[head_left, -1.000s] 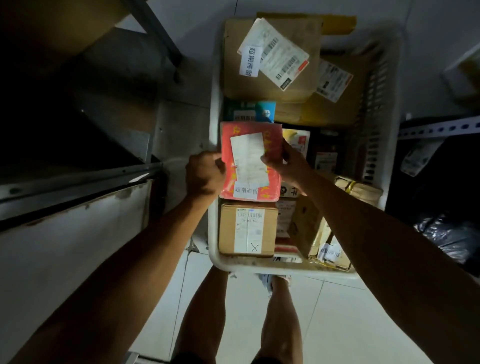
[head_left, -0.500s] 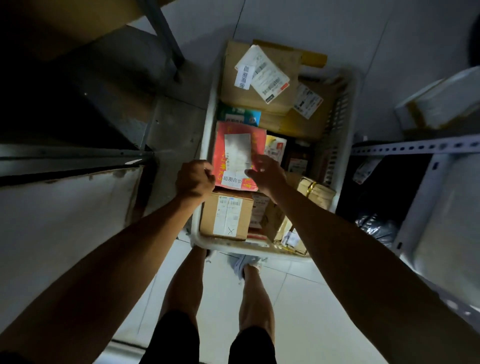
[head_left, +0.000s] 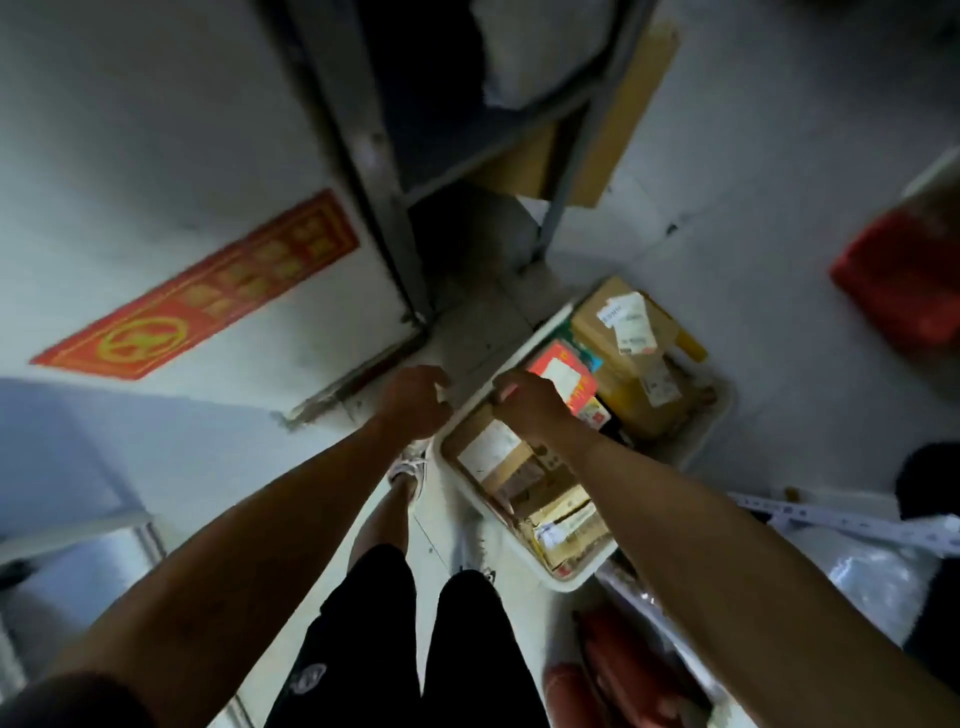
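— Two hands on one basket: can you make out the grip?

— Partly. The right hand has its fingers curled over the smooth white plastic rim. The left hand is bunched against the same rim, but blur hides whether it grips.

— And the basket itself?

— It is on the pale tiled floor, a rounded oblong tub. Inside lie a flat red parcel with a white label, just past the right hand, and brown cardboard boxes with paper labels too smeared to read. The right forearm covers part of them.

— Around the basket?

— Beyond it stands a grey metal shelf post. To its left is a long red banner on the wall. Well to its right is a red shape, blurred and cut by the frame edge.
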